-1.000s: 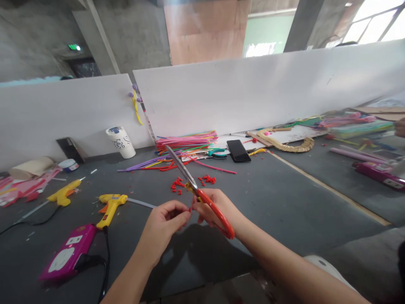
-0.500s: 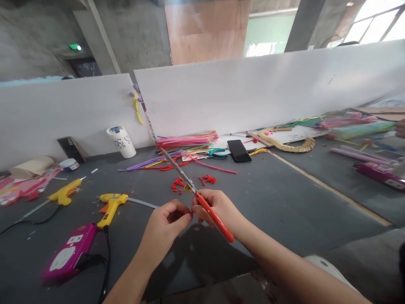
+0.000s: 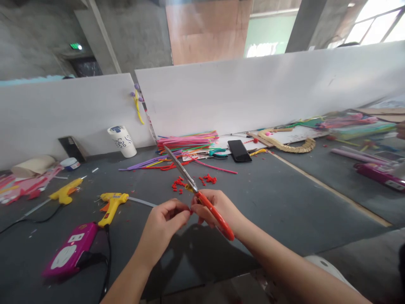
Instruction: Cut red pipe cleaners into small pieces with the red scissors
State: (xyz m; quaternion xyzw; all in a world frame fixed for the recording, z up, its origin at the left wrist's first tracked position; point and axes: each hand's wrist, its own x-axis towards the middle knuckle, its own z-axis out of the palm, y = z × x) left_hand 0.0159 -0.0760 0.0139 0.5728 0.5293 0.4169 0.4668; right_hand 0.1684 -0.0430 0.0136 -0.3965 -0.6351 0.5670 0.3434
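Note:
My right hand [image 3: 218, 210] is closed around scissors with red handles [image 3: 216, 216], their metal blades [image 3: 178, 164] pointing up and to the left over the table. Thumb and forefinger of my left hand [image 3: 169, 217] are pinched together at a small red piece [image 3: 191, 212], mostly hidden by the fingers. The fingertips of both hands meet there, just above the dark table. Beyond them lie a pile of red bits [image 3: 179, 183] and a second red pile [image 3: 209, 179]. Colourful fuzzy stems [image 3: 190, 141] are heaped near the white partition.
At left are a yellow glue gun [image 3: 112, 204], another glue gun [image 3: 66, 191], a magenta power strip [image 3: 73, 250] with cables and a white paper cup [image 3: 122, 142]. A black phone [image 3: 239, 151] and teal-handled pliers [image 3: 218, 153] lie behind. A person's hand [image 3: 400, 129] shows at far right.
The scissors have turned slightly in my right hand, their tips shifting a little right. Both hands stay together at nearly the same place, still pinching the small red piece.

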